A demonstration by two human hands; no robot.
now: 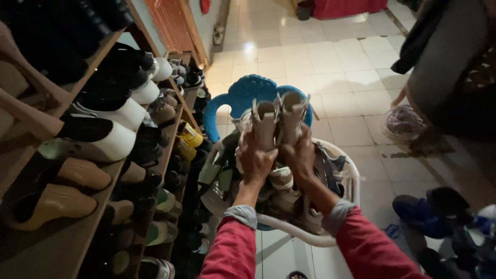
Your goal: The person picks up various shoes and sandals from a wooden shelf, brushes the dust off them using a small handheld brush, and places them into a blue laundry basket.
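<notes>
While both hands' fingers (257,155) clamp them, the sandals (279,121) stand upright, seemingly toes up.

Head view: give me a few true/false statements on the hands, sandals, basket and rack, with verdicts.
1. Each hand holds a light sandal upright. True: left hand and right hand each hold one of the sandals, side by side.
2. The hands are over a white basket of footwear. True: the basket sits just below them.
3. The chair behind the basket is red. False: the chair is blue.
4. The shoe rack is on the person's right. False: the rack stands on the left, filled with shoes.
5. The sleeves are red. True: both sleeves are red with grey cuffs.
</notes>
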